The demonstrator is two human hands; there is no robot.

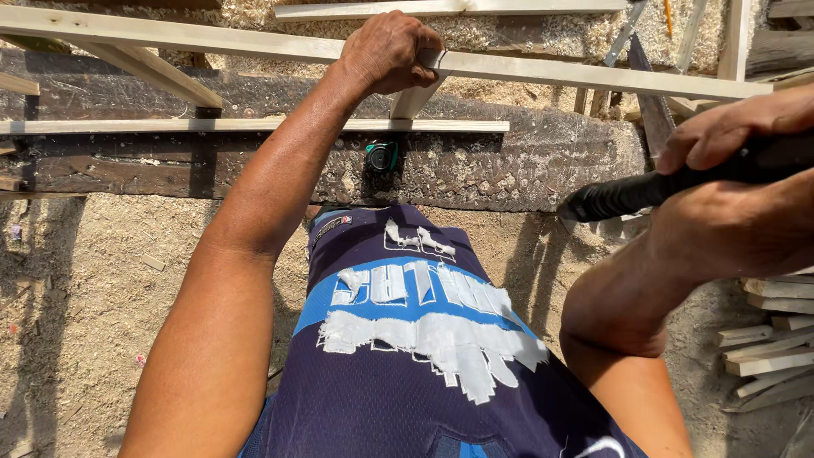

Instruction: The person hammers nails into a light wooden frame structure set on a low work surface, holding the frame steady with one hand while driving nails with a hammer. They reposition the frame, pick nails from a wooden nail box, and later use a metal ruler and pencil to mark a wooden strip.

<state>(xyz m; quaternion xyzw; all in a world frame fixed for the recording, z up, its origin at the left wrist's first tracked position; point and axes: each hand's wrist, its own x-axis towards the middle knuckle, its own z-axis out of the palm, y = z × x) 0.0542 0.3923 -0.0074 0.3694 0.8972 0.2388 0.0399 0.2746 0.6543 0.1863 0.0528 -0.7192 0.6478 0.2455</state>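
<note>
We stand outdoors on sandy ground (93, 280) strewn with sawdust and wood chips, in hard sunlight that throws sharp shadows. Across the top of the view, from nine to three o'clock, lies a dark, weathered beam (526, 161) speckled with shavings. On it rest pale wooden slats: a long slat (593, 78) running from ten to two o'clock, and a second slat (170, 126) lying level below it. At four o'clock a stack of cut slats (772, 339) sits on the ground.

Our left hand (390, 53) is at twelve o'clock, fingers curled tight around the long slat where a short crosspiece (415, 100) meets it from below. Our right hand (733, 182) is at three o'clock, closed around a black handle (627, 193) that points toward the middle; we cannot tell what tool it belongs to.

A small green and black object (382, 156) lies on the beam just below the left hand. Our dark blue shirt (407, 339) carries a lighter blue band with worn, flaking white print.
</note>
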